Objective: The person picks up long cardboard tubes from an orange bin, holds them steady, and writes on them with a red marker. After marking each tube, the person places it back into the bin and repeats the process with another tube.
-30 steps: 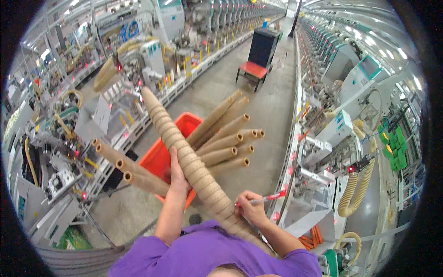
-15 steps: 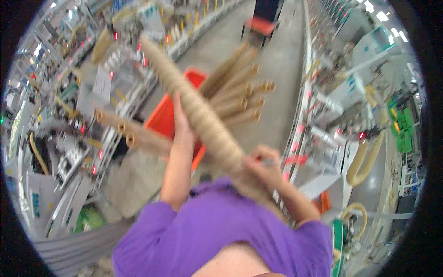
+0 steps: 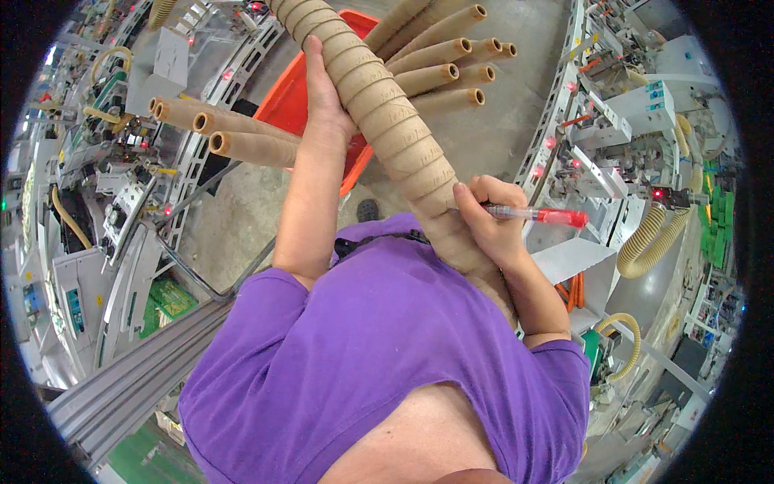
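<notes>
A long tan cardboard tube [image 3: 391, 121] slants across my front, its near end beside my right forearm and its far end running up to the top left. Overlapping bands ring it, and small handwritten marks run along them. My left hand [image 3: 326, 105] grips the tube from the left, thumb showing on top; its other fingers are hidden beneath. Lower down, my right hand [image 3: 493, 222] is closed around a pen [image 3: 556, 216] with a clear barrel and a red end that points right. The pen's tip side is against the tube near my thumb.
Ahead stands an orange-red bin [image 3: 284, 97]. Several brown tubes [image 3: 431, 56] lean out of it to the right and several more tubes [image 3: 254, 145] to the left. Machine rows with metal rails flank both sides, with a ribbed hose [image 3: 645, 246] at right. Grey metal profiles [image 3: 153, 379] cross the lower left.
The view has tilted downward, so the bin, tubes and hands appear higher. The blur has cleared. Both hands still hold the same tube and pen.
</notes>
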### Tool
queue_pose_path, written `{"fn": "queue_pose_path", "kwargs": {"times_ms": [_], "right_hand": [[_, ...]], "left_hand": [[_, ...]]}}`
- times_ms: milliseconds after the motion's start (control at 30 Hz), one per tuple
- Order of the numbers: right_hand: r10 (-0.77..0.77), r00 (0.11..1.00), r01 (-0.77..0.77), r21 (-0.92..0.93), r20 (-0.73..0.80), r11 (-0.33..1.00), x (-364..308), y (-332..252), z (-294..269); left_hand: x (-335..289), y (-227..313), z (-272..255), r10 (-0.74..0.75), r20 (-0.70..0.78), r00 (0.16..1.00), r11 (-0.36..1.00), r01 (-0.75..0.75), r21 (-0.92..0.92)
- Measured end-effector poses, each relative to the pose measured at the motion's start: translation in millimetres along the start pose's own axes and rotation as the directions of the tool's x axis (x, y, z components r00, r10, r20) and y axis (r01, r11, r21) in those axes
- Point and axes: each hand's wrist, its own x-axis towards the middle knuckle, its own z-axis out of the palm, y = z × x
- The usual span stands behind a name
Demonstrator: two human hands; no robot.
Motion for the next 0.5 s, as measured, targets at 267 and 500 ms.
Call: {"fn": "queue_pose_path", "kwargs": {"times_ms": [267, 500], "right_hand": [[0.057, 0.997, -0.052, 0.081, -0.057, 0.995, -0.8, 8.2, 2.0], [0.089, 0.994, -0.083, 0.075, -0.070, 0.994, 0.7, 10.1, 0.6]], "left_hand": [[2.3, -1.4, -4.8, 0.026, -0.029, 0.999, 1.000, -0.025, 0.012], [2.0, -1.9, -5.1, 0.036, -0.004, 0.999, 0.999, -0.036, 0.005]]}}
